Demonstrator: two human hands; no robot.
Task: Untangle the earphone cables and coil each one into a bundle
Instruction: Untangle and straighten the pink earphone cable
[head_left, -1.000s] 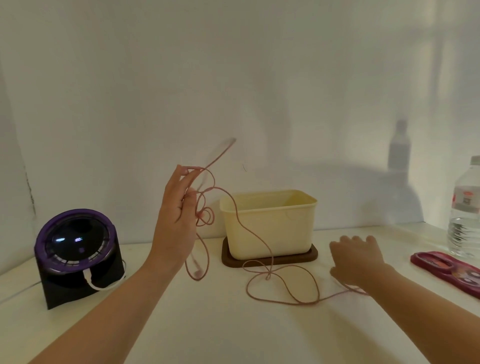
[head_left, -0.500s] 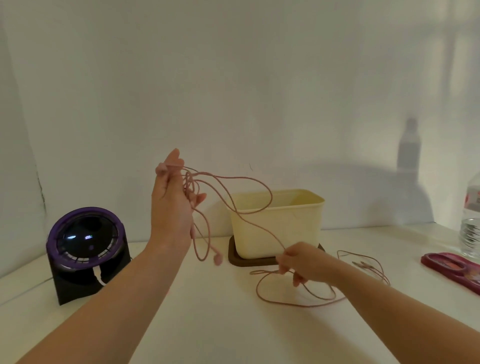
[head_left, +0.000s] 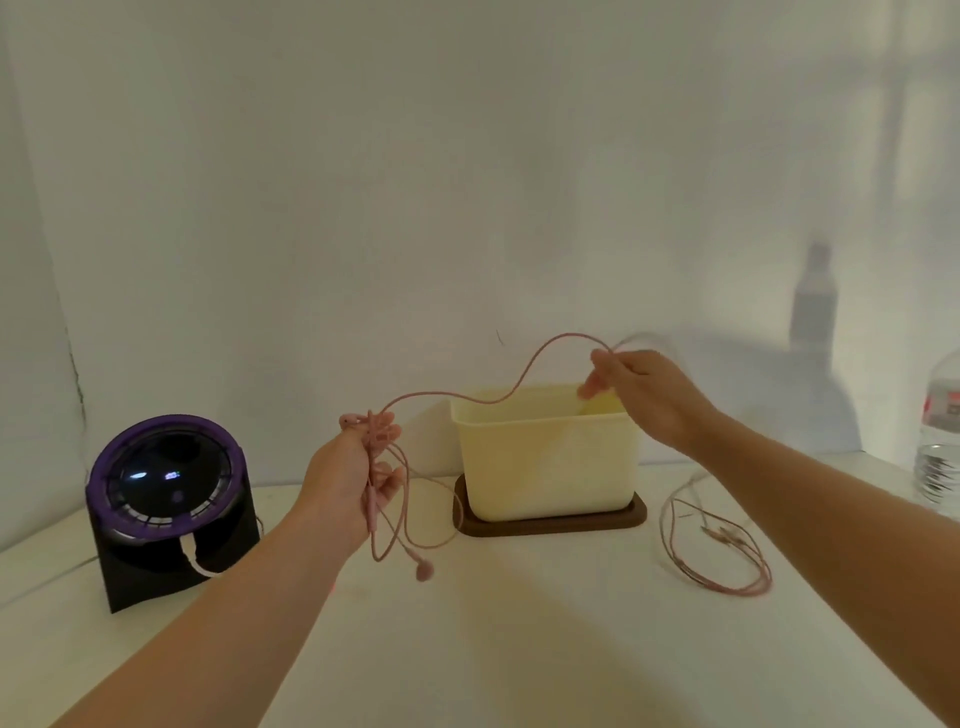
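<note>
My left hand (head_left: 353, 475) grips a bunch of loops of a pink earphone cable (head_left: 524, 376) above the table. An earbud (head_left: 423, 570) dangles below that hand on a short length. From the bunch the cable arcs up and right to my right hand (head_left: 644, 395), which pinches it above the cream box. A second pinkish cable (head_left: 719, 551) lies in loose loops on the table at the right, under my right forearm.
A cream plastic box (head_left: 545, 462) on a brown base (head_left: 553, 522) stands at the middle back. A purple-ringed black device (head_left: 166, 499) sits at the left. A water bottle (head_left: 940, 436) stands at the right edge. A white wall is close behind.
My right hand rose from the table to above the box, pulling a cable strand up and right. My left hand dropped lower with its loops. The second cable stays on the table.
</note>
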